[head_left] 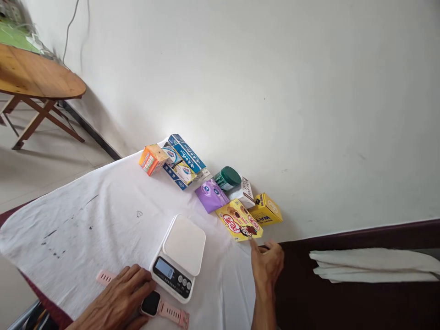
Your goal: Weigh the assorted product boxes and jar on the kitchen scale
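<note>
Backdrop: plain pale wall [275, 91] at our 12, plus a round wooden table [37, 75] way off at 10 o'clock.
Our surface: white tablecloth [113, 220], kinda wrinkly, with dark marks over at 9.
Clock centre: we're calling the white scale [185, 243] the middle of the dial, display lit.
Smartwatch: the smartwatch [150, 303] with the pink strap lies at 7 o'clock, just beside the scale, strap stretched out both ways.
Left hand: our left hand [120, 293] is at 8, draped over part of that strap, fingers bent near the scale's corner. Honestly can't tell if it's pinching the watch or just resting there.
Right hand: our right hand [267, 263] is at 3, index finger pointing up, the others curled. Can't tell if the grip's wide or narrow, or if the fingertip touches the snack box.
Yellow snack box: the yellow snack box [239, 221] sits at 2, right by that fingertip.
Rest of the pile: orange pack [151, 160] at 11, blue-and-white boxes [188, 153] at 12, purple pack [211, 195] and green tub [228, 178] at 1, second yellow box [266, 210] at 2.
</note>
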Tool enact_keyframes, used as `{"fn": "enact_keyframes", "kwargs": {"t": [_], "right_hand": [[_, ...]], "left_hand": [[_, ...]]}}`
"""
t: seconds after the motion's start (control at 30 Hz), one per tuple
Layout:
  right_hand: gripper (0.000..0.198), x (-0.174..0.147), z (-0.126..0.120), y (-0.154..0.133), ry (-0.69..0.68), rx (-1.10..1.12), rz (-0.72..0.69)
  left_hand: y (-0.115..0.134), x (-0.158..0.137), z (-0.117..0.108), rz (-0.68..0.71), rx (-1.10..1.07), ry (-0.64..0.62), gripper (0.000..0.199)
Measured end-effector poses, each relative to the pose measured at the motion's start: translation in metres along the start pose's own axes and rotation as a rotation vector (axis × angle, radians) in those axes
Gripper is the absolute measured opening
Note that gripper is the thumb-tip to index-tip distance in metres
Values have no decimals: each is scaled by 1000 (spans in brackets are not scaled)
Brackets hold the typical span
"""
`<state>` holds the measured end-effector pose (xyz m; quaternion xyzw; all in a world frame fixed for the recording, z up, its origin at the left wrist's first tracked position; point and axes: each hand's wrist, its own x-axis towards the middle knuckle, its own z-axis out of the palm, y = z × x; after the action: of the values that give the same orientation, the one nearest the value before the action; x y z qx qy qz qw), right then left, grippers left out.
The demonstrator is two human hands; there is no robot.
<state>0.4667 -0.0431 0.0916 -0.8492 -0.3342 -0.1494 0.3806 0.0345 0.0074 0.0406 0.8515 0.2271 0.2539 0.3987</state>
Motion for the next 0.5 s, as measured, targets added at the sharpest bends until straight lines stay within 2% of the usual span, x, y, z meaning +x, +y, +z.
{"fn": "enact_keyframes", "kwargs": {"t": [0.07,0.1,0.17,0.27,0.33,0.43,0.5], "right_hand": [[58,-6,3,-35,95,-20,-56],[54,-8,9,-57,34,43,-90],[52,-13,30,-106,-175,191,-160],[60,-20,82,-180,-467,331,-323],[76,-23,121,-223,-587,356,-414],[92,-27,176,-274,-664,347,-480],[92,-28,206,-299,-676,296,-476]], "left_hand": [[-2,-1,3,10,9,14,41],[-4,-2,6,13,14,26,41],[-7,-3,12,15,23,52,40],[-14,-5,24,26,39,63,33],[-19,-6,32,47,57,63,29],[-26,-4,39,67,109,95,25],[-29,-2,39,87,159,106,18]]}}
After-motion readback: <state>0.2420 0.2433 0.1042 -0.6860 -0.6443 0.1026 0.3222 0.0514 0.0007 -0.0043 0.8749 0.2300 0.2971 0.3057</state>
